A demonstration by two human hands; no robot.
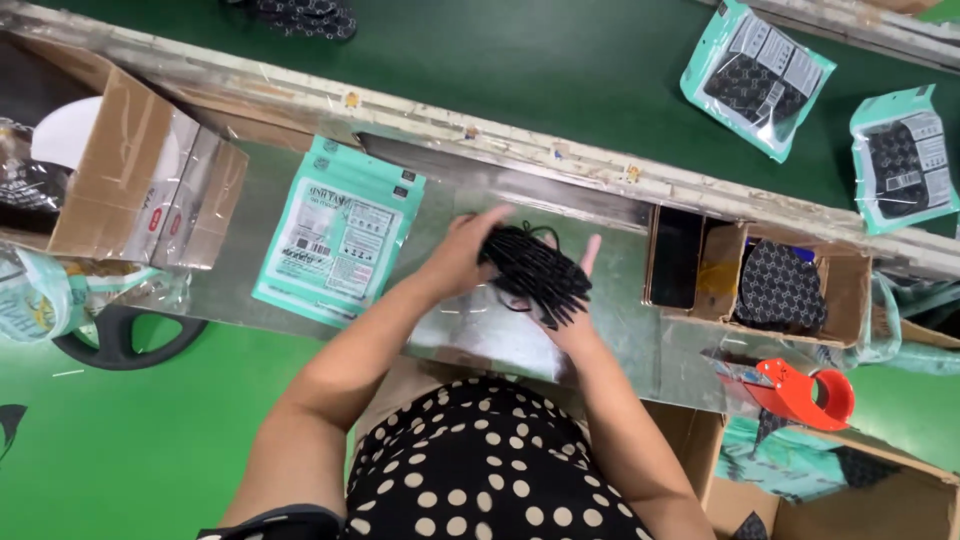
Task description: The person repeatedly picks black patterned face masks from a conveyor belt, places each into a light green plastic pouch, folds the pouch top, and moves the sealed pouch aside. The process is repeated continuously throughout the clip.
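Hidden and cut-off parts at the packing bench

The black mask stack point(535, 272) covers most of the right hand point(575, 300); the left hand point(462, 255) is motion-blurred. The dark bundle point(300, 15) runs off the top edge, the cardboard box point(110, 175) off the left, and print on the teal pouch point(338, 230) is illegible.

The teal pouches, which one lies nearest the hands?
The teal pouch lying flat on the grey worktop, just beside the left hand. The other two sit apart on the dark green belt, far right.
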